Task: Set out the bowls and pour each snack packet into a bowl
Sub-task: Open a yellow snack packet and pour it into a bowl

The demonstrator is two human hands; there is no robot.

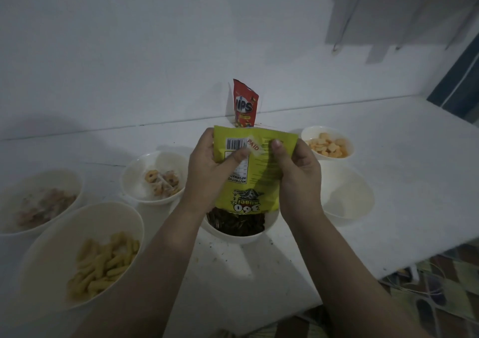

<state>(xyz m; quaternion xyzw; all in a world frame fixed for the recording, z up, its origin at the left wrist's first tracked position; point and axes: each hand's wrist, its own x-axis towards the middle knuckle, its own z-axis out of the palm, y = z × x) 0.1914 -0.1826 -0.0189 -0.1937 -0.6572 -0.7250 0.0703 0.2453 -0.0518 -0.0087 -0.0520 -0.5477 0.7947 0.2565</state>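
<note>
I hold a yellow-green snack packet (261, 171) upside down over a white bowl (241, 236). Dark seeds (237, 223) fill that bowl under the packet's open mouth. My left hand (210, 171) grips the packet's left side, thumb across the barcode label. My right hand (298, 177) grips its right side, thumb on the back panel. A red packet (245, 104) stands upright against the wall behind. An empty white bowl (347, 195) sits just right of my right hand.
On the white table (388, 221) stand more bowls: yellow sticks (101, 257) near left, a mixed snack (41, 203) far left, ring snacks (162, 179) left of centre, orange crackers (328, 144) at back right. Crumbs lie near the seed bowl. The table edge drops at right to a patterned floor (440, 286).
</note>
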